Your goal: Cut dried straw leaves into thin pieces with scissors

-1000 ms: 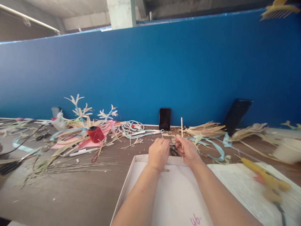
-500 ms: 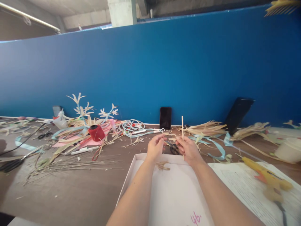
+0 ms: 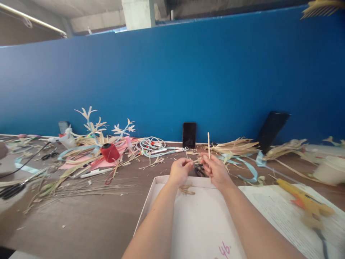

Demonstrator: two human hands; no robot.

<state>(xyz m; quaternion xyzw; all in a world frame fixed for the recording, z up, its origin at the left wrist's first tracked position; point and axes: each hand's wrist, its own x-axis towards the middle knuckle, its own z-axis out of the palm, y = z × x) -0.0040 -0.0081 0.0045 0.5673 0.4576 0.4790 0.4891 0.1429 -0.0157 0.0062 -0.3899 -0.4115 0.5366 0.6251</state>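
My right hand (image 3: pixel 217 172) is closed round a thin pale stick (image 3: pixel 208 144) that stands almost upright, its top well above the fingers. Beside it, a short gap away, my left hand (image 3: pixel 181 171) has thumb and fingertips pressed together; whatever they pinch is too small or hidden to make out. Both hands are over the far edge of a shallow white box lid (image 3: pixel 199 219). Inside that lid, near my left wrist, lies a small dried tan piece (image 3: pixel 187 189). Partly hidden behind the hands are dark-handled scissors (image 3: pixel 199 170).
A yellow glue gun (image 3: pixel 304 198) lies on printed paper at right. Dried husk strips (image 3: pixel 234 146) and blue ribbon (image 3: pixel 252 176) are behind it. A phone (image 3: pixel 189 135) leans on the blue partition. At left are a red thread spool (image 3: pixel 110 153), husk flowers (image 3: pixel 93 126) and thin stalks (image 3: pixel 88 190).
My left hand has lowered slightly and its fingers have drawn together. The right hand keeps the stick nearly in place, its fingers shifted a little.
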